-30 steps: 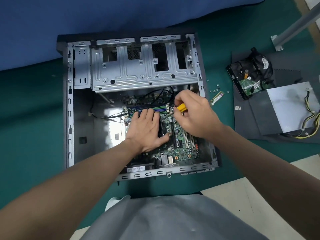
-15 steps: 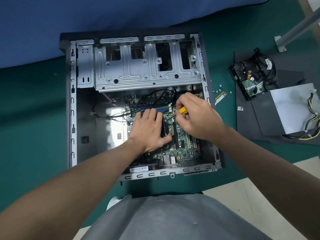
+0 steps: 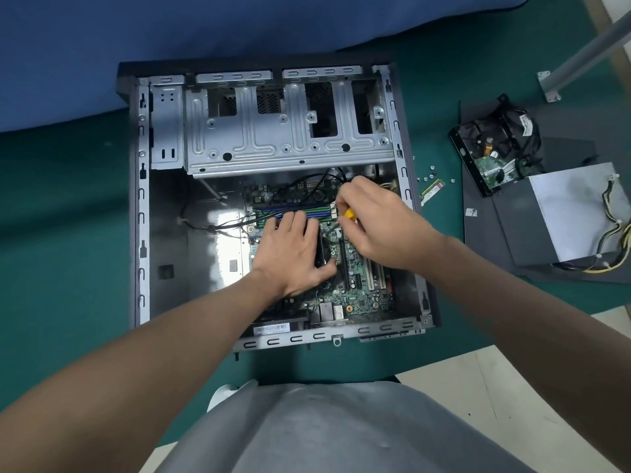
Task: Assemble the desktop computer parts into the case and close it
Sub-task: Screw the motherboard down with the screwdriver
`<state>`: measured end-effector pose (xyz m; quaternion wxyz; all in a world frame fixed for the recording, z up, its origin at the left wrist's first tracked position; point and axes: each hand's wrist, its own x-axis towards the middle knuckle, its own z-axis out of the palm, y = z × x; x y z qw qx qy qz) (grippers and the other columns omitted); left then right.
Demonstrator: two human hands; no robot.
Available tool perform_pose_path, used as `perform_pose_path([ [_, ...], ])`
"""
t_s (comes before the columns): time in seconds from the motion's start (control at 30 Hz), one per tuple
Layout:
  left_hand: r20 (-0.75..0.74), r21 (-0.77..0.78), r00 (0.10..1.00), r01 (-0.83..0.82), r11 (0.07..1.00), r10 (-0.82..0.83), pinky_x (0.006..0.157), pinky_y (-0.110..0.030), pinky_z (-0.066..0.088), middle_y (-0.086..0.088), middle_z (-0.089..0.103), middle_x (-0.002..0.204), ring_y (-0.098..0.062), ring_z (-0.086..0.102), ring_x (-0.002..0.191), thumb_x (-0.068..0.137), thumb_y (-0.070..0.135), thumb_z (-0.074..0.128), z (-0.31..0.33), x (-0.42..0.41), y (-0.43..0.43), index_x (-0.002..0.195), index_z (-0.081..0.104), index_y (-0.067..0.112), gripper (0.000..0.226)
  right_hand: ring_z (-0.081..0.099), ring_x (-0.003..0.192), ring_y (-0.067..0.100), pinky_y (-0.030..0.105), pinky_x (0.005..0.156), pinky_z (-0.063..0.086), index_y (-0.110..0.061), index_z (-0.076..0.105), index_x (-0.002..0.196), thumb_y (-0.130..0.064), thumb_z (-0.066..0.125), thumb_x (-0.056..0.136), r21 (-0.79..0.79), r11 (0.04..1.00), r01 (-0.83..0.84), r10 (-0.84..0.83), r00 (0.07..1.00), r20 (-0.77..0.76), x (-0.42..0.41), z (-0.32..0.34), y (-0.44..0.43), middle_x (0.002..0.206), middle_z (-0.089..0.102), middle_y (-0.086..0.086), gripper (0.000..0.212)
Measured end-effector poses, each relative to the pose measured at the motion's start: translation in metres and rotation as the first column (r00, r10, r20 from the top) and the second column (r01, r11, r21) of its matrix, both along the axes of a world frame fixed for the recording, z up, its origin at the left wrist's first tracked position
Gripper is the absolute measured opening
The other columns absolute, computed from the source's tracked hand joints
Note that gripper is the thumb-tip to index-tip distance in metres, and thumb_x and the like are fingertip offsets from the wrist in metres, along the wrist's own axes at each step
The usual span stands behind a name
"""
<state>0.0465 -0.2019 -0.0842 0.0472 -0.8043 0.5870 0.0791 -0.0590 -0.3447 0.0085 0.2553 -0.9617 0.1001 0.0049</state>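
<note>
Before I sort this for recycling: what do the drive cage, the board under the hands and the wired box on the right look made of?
Drive cage: bare sheet metal, probably steel; dull silver, with stamped ribs and punched holes. Board: green laminate, likely fibreglass, studded with small soldered parts. Box: matte grey sheet metal, judging by its soft glare and folded edges.

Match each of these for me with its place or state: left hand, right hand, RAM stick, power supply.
Things:
1. left hand
2. right hand
3. RAM stick
4. power supply

Places or states:
a. lies on the green mat, just right of the case
b. grips the yellow screwdriver
c. sits on the dark panel, outside the case
d. rests flat on the motherboard

Pairs: 1-d, 2-b, 3-a, 4-c.
</note>
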Motion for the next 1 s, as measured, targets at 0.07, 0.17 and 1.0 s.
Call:
perform_pose_path([
  [0.07,0.005,0.003,1.000,0.007,1.000,-0.007,0.074,-0.042,0.035,-0.009,0.045,0.093,-0.023,0.037,0.082,0.083,0.072,0.016,-0.001,0.000,0.000,0.097,0.043,0.011,0.068,0.047,0.074,0.019,0.039,0.067,0.044,-0.013,0.042,0.103,-0.007,0.050,0.089,-0.011,0.987,-0.160,0.157,0.976,-0.150,0.010,0.011,-0.002,0.097,0.043,0.003,0.017],
  [0.17,-0.005,0.011,1.000,0.003,1.000,-0.003,0.075,-0.042,0.035,-0.012,0.049,0.097,-0.025,0.043,0.085,0.083,0.072,0.016,-0.001,0.001,0.000,0.105,0.048,0.008,0.075,0.039,0.074,0.013,0.031,0.067,0.033,-0.021,0.028,0.097,-0.003,0.055,0.081,-0.068,0.928,-0.367,0.321,0.878,-0.355,0.030,0.030,-0.004,0.086,0.034,-0.005,0.036],
  [1.0,-0.029,0.034,1.000,-0.006,0.999,0.007,0.083,-0.046,0.036,-0.016,0.054,0.116,-0.029,0.048,0.103,0.080,0.073,0.014,-0.004,0.001,0.000,0.121,0.051,0.006,0.087,0.060,0.089,0.033,0.036,0.059,0.033,-0.009,0.056,0.110,-0.011,0.041,0.096,-0.476,0.656,-0.586,0.308,0.784,-0.540,0.051,0.062,0.025,0.099,0.059,0.012,0.020],
])
